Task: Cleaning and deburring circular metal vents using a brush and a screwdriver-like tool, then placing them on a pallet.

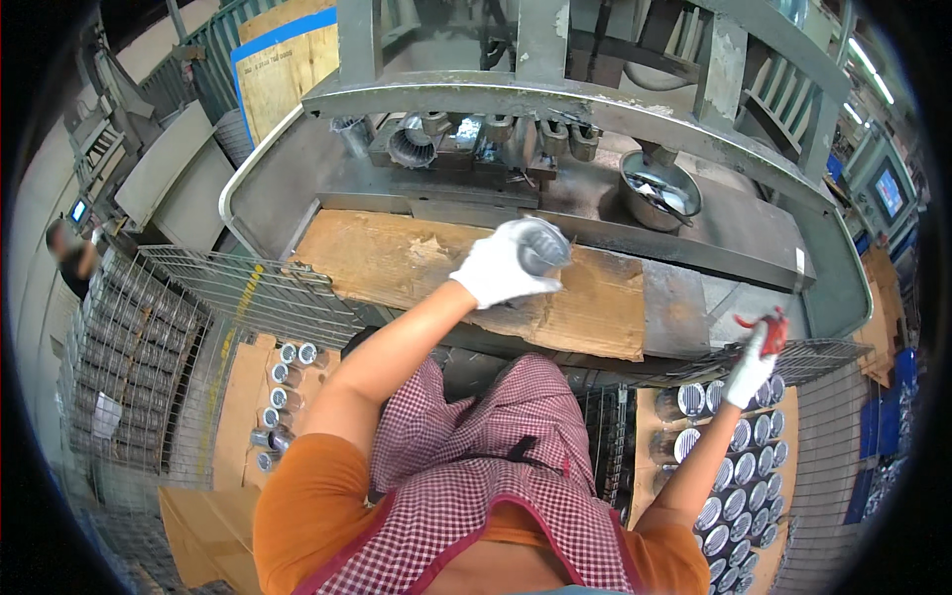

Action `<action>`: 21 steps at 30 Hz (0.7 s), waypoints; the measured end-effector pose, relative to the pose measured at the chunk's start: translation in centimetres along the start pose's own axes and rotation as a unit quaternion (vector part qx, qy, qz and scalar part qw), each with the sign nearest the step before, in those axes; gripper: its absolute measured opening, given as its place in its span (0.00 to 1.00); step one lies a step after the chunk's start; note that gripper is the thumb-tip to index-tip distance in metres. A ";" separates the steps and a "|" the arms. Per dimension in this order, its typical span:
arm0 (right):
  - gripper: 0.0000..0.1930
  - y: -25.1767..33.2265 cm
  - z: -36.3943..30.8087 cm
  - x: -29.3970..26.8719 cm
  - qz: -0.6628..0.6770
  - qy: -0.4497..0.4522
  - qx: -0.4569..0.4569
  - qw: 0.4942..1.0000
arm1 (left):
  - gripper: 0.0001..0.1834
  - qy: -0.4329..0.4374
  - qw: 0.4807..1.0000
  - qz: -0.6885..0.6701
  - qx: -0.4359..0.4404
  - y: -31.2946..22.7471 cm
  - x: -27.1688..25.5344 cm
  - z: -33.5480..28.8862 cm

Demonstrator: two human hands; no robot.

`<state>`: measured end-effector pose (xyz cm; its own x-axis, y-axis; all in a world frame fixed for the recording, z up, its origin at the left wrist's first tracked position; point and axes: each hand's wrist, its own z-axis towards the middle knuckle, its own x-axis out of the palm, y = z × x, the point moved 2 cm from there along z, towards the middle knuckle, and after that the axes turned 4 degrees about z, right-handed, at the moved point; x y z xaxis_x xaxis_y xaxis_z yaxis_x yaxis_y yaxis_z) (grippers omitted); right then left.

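A ribbed grey metal cup [544, 248] sits in the grasp of the gloved left hand's [499, 264] fingers above a cardboard sheet [607, 309], while the gloved right hand [752, 373] clasps a red tool [773, 334] near rows of metal cylinders [745, 468].

A cup [545, 248] in the worker's [436, 526] left hand [506, 268] is held over the cardboard sheet [595, 317] on the press ledge [674, 305].
Behind that sheet, as the worker faces it, stands the press [555, 94], with a bowl [642, 211] beyond the sheet's right end. Right of the sheet, the right hand [751, 374] holds a hand tool [773, 334]. Nearer the worker than the sheet, more cups sit in a left basket [243, 275] and rows of others in a right basket [833, 436]. Farther left of the sheet are a loaded rack [139, 342] and a second person [74, 266]; farther right, a control panel [889, 188].
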<state>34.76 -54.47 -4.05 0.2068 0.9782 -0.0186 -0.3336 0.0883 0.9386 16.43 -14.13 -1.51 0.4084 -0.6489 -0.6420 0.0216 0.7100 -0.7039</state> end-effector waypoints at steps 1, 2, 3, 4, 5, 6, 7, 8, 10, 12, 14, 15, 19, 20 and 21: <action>0.23 -1.1 -1.0 0.3 -0.019 0.072 -0.029 0.997 | 0.35 -0.050 0.989 0.128 0.053 -1.0 1.1 0.6; 0.21 3.3 -4.8 3.0 -0.076 0.169 -0.148 0.971 | 0.35 -0.011 0.977 0.194 0.086 -2.1 2.2 1.2; 0.20 3.3 -6.4 4.1 -0.171 0.315 -0.078 0.930 | 0.35 0.026 0.959 0.254 0.122 -3.7 3.0 1.6; 0.21 0.5 -8.6 5.2 -0.152 0.357 0.076 0.919 | 0.32 0.072 0.942 0.299 0.132 -5.2 4.1 1.8; 0.25 2.5 -11.2 7.1 -0.178 0.355 0.106 0.912 | 0.28 0.051 0.922 0.347 0.162 -4.8 5.6 1.5; 0.28 0.0 -12.3 7.7 -0.203 0.355 0.059 0.911 | 0.26 0.068 0.919 0.357 0.151 -5.0 6.5 1.7; 0.28 -1.2 -13.6 8.3 -0.163 0.374 0.060 0.911 | 0.24 0.085 0.915 0.370 0.136 -5.1 7.0 1.8; 0.29 -1.9 -14.6 9.0 -0.111 0.372 0.092 0.917 | 0.24 0.087 0.915 0.368 0.140 -5.1 7.1 1.5; 0.30 -1.9 -14.7 9.5 -0.114 0.366 0.119 0.916 | 0.23 0.024 0.915 0.361 0.179 -5.1 6.8 0.7; 0.30 -0.4 -14.5 10.5 -0.135 0.393 0.140 0.899 | 0.22 -0.007 0.913 0.357 0.196 -4.5 6.7 -0.6; 0.30 -0.4 -15.1 10.8 -0.098 0.401 0.096 0.906 | 0.22 -0.059 0.913 0.336 0.223 -4.1 6.5 -1.1; 0.30 0.0 -15.5 10.8 -0.063 0.408 0.050 0.909 | 0.22 -0.053 0.914 0.333 0.223 -3.8 6.4 -1.3; 0.30 3.3 -15.6 11.5 -0.122 0.465 0.041 0.876 | 0.25 -0.160 0.923 0.237 0.256 -3.2 4.6 -1.7; 0.31 2.7 -16.6 11.8 -0.075 0.449 -0.009 0.890 | 0.25 -0.164 0.927 0.210 0.263 -3.1 4.3 -1.7; 0.31 3.2 -16.3 12.0 -0.077 0.446 0.006 0.892 | 0.25 -0.168 0.931 0.189 0.265 -3.0 3.6 -1.9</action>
<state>21.20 -39.34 -6.87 -0.5664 0.7154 -0.4090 -0.3538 0.2372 0.9048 16.10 -19.08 -2.25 0.7381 -0.2670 -0.6196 0.2292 0.9630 -0.1419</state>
